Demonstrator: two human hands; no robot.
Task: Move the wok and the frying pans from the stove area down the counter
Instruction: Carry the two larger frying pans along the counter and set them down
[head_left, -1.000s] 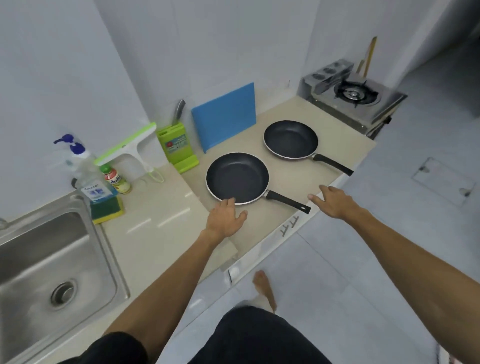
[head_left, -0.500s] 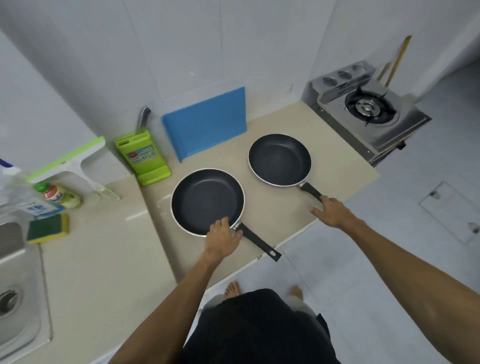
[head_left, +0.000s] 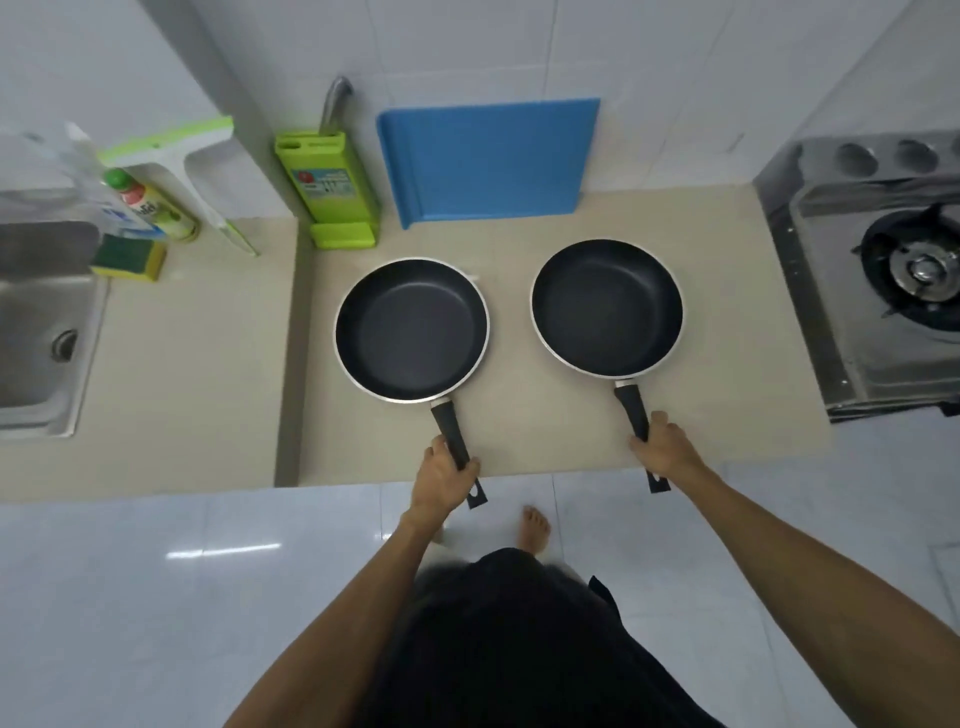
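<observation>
Two black frying pans with pale rims sit side by side on the beige counter (head_left: 519, 415). The left frying pan (head_left: 411, 330) has its black handle pointing toward me, and my left hand (head_left: 444, 475) is closed around that handle near the counter's front edge. The right frying pan (head_left: 607, 306) lies closer to the stove, its handle also toward me, with my right hand (head_left: 665, 447) wrapped on it. Both handle ends stick out past the counter edge. No wok is in view.
A steel gas stove (head_left: 893, 270) stands at the right end. A blue cutting board (head_left: 491, 158) and a green knife block (head_left: 330, 189) lean at the wall. Further left are a squeegee (head_left: 179, 150), bottles, a sponge (head_left: 130, 257) and the sink (head_left: 39, 332).
My left hand went from the left pan's rim to its handle and closed on it. My right hand closed on the right pan's handle. The view swung to face the counter squarely.
</observation>
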